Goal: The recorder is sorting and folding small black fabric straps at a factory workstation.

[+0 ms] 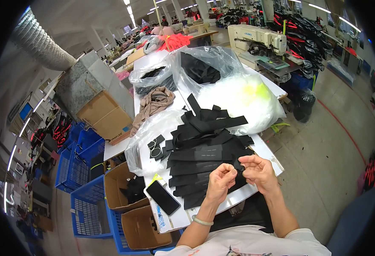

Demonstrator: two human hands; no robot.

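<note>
My left hand [222,181] and my right hand [258,174] are raised close together above the near right part of a pile of black fabric strips [196,155]. Both hands are closed, with thumbs and fingertips pinched. A small black piece [240,167] shows between them, against the fingers of my right hand; its kind is hard to tell. What the left fingertips pinch is hidden. Below and behind the hands, the strips lie flat in overlapping rows, some with a printed band. More strips are heaped loosely at the far end of the pile.
Left of the strips lie scissors [155,149] and a black phone [163,198] on the white table [232,200]. Clear plastic bags [256,100] and a checked cloth [153,102] sit farther back. Cardboard boxes [140,228] and blue crates [85,211] stand at the left; a sewing machine [256,38] is behind.
</note>
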